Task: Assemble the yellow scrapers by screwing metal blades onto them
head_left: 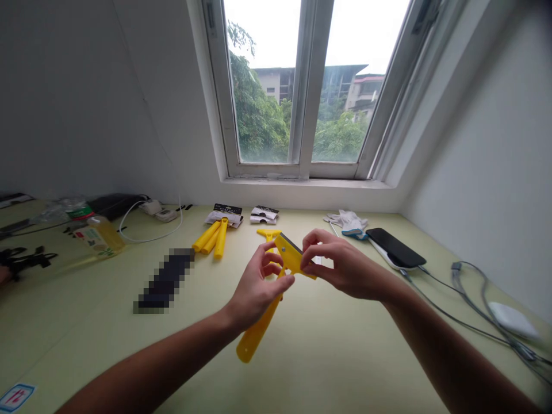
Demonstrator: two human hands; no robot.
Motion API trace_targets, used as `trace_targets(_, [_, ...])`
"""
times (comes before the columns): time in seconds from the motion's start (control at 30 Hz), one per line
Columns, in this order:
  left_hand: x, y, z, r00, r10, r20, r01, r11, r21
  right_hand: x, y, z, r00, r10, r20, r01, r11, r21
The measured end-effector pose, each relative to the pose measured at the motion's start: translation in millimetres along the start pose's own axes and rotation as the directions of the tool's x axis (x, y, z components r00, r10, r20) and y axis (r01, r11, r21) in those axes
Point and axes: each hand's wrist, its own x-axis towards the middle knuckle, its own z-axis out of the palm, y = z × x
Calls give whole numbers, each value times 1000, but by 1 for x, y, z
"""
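A yellow scraper [261, 330] with a long handle is held up above the table, tilted, its wide head pointing up and away. My left hand [259, 287] is closed around it just below the head, thumb across the front. With bent fingers, my right hand [334, 261] pinches the right part of the head, where a dark blade edge runs along the top. A screw shows on the head's left part. Behind my left hand lies a yellow scraper head [268, 232], partly hidden. Several yellow handles [221, 238] rest together farther left.
Black-and-white packages [264, 215] lie near the window wall. White gloves [348, 221], a black phone [397, 248] and cables [478, 322] are on the right. At left stand a bottle [97, 233] and a white charging cable [149, 238]; a pixelated dark object [166, 282] lies nearer.
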Motion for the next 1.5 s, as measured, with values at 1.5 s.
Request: trace_targets(1.5, [16,1,-17,822,543,174,-522,595,611,21,6,37,895,445,37,-255,442,860])
